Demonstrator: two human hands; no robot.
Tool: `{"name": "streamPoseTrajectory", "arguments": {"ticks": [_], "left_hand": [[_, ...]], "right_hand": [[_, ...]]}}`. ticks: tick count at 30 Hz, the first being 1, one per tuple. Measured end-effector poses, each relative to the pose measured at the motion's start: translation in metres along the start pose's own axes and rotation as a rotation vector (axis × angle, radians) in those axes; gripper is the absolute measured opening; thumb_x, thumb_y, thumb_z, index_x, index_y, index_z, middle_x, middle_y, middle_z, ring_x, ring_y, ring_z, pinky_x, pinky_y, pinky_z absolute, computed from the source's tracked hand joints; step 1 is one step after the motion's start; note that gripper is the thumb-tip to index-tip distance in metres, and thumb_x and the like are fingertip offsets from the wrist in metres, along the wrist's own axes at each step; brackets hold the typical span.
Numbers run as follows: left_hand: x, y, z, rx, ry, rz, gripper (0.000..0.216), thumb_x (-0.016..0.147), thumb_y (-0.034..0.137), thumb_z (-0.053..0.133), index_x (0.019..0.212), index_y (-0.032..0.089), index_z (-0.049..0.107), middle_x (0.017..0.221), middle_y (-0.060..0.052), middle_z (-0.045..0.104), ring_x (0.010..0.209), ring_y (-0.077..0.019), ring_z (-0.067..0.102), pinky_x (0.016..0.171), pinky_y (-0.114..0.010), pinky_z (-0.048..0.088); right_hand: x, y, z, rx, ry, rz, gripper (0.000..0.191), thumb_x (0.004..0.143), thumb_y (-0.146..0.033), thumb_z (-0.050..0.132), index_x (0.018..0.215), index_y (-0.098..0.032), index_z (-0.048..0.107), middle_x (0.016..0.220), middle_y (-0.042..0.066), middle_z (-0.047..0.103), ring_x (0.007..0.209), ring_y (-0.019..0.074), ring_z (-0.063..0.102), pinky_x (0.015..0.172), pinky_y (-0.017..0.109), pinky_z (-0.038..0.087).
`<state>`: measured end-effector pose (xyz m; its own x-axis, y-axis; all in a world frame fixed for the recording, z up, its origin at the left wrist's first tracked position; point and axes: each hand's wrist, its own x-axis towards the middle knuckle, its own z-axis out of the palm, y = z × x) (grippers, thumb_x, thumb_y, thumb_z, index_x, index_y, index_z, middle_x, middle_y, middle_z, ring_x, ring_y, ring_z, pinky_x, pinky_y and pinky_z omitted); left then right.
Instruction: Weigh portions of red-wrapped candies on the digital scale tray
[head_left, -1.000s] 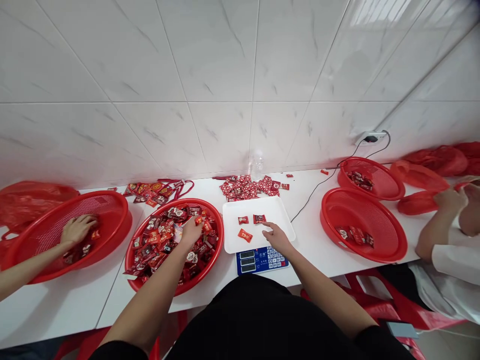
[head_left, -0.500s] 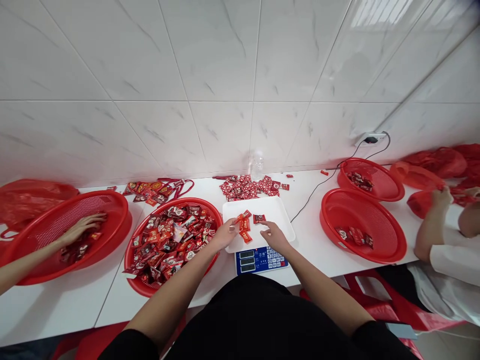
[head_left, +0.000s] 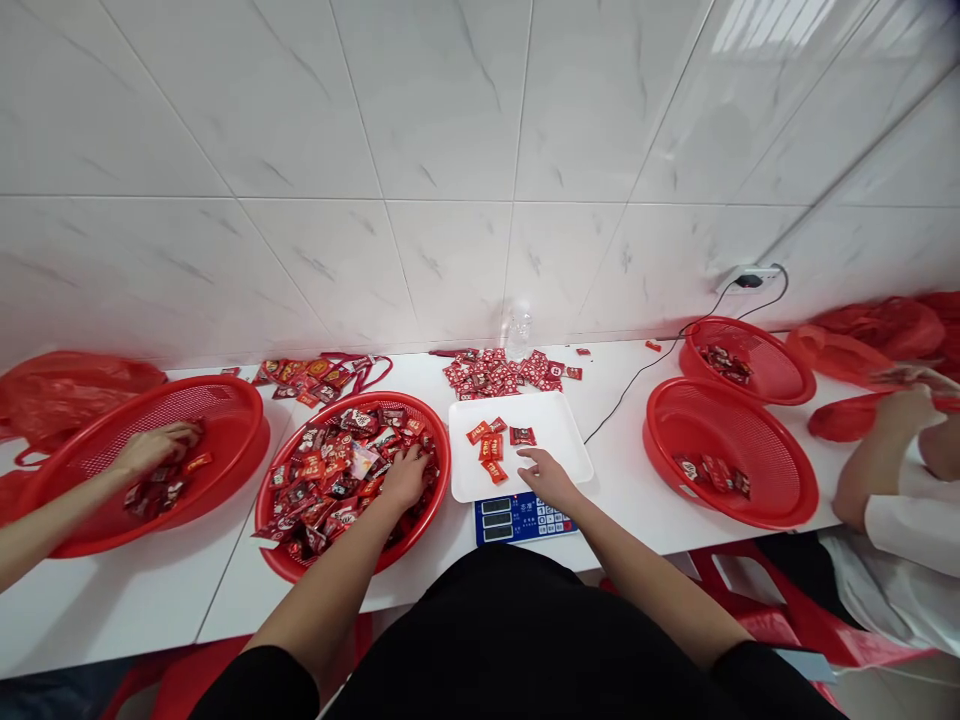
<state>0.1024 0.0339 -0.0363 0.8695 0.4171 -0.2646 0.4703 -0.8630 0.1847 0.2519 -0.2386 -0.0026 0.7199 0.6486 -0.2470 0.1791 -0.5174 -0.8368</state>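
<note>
My left hand (head_left: 405, 482) reaches into a red basket (head_left: 445, 455) heaped with wrapped sweets (head_left: 330, 465). Its fingers are spread over the sweets on the right side of the heap, and no sweet shows in its grip. A white weighing tray (head_left: 566, 450) sits on a blue digital scale (head_left: 496, 522). On the tray lie several small packets: orange-red packets (head_left: 491, 447) grouped at the left and a dark red packet (head_left: 523, 436) apart from them. My right hand (head_left: 551, 480) hovers at the tray's front right, index finger stretched out, holding nothing.
At left, another person's hand (head_left: 161, 447) is in a red basket (head_left: 251, 440). Small red packets (head_left: 487, 375) and a clear bottle (head_left: 518, 330) stand behind the tray. Two red baskets, one nearer (head_left: 780, 485), are at right beside a co-worker's arm (head_left: 870, 455). A black cable (head_left: 637, 370) crosses the table.
My left hand has left the orange-red packets on the tray and moved left into the basket of sweets. Those packets now lie loose on the tray. My right hand has barely moved.
</note>
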Motion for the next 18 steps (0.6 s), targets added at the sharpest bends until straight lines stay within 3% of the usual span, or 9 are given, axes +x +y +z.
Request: {"name": "streamPoseTrajectory", "arguments": {"ticks": [4,9,13,18], "left_hand": [[-0.001,0.007,-0.007,0.018,-0.025,-0.004,0.03,0.083,0.022,0.046,0.105,0.022,0.066,0.125,-0.011,0.048,0.107,-0.0303,0.045,0.084,-0.039,0.043],[-0.003,0.008,-0.007,0.011,0.006,-0.027,0.03,0.084,0.02,0.044,0.104,0.02,0.066,0.126,-0.012,0.047,0.106,-0.0287,0.046,0.087,-0.039,0.041],[-0.008,0.007,-0.005,-0.001,-0.012,-0.034,0.028,0.083,0.022,0.046,0.103,0.02,0.065,0.131,-0.01,0.044,0.109,-0.0284,0.045,0.087,-0.039,0.042],[-0.018,0.005,-0.002,0.04,-0.038,-0.018,0.025,0.082,0.018,0.044,0.096,0.02,0.065,0.131,-0.01,0.043,0.108,-0.0284,0.045,0.077,-0.036,0.045]], "right_hand": [[0.0,0.003,0.006,-0.107,-0.041,-0.038,0.038,0.085,-0.029,0.052,0.122,-0.023,0.055,0.128,0.007,0.051,0.089,0.0161,0.061,0.085,0.032,0.048],[0.007,-0.011,0.03,-0.388,-0.104,-0.255,0.036,0.086,-0.035,0.052,0.12,-0.023,0.056,0.118,0.009,0.058,0.108,0.0252,0.053,0.09,0.036,0.042],[0.017,-0.024,0.043,-0.598,-0.104,-0.236,0.039,0.084,-0.031,0.055,0.121,-0.019,0.053,0.115,0.013,0.057,0.107,0.0273,0.051,0.087,0.035,0.041],[0.019,-0.022,0.035,-0.588,-0.128,-0.095,0.042,0.078,-0.021,0.057,0.119,-0.017,0.049,0.109,0.011,0.058,0.102,0.0246,0.053,0.082,0.032,0.04]]}}
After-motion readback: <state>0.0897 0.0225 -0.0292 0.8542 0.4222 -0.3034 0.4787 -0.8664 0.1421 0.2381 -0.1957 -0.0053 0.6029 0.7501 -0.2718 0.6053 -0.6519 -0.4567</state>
